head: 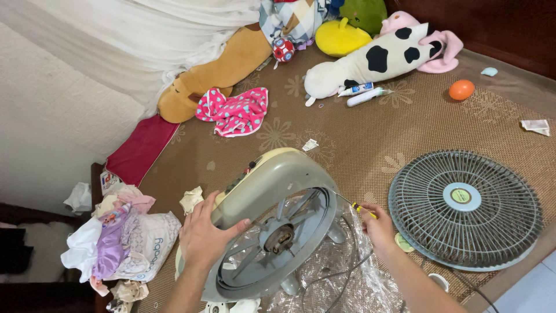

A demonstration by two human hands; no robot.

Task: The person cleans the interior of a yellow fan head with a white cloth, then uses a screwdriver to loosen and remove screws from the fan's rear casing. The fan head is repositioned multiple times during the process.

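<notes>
Gripping a yellow-handled screwdriver in my right hand, I press my open left hand flat on the fan housing to steady it, detached grille lying right of it.

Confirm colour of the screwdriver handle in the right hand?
Yellow with a black band, on the screwdriver in the right hand; head view.

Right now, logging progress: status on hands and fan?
Left hand flat on fan housing. Right hand grips yellow-handled screwdriver. Grille off, lying beside.
</notes>
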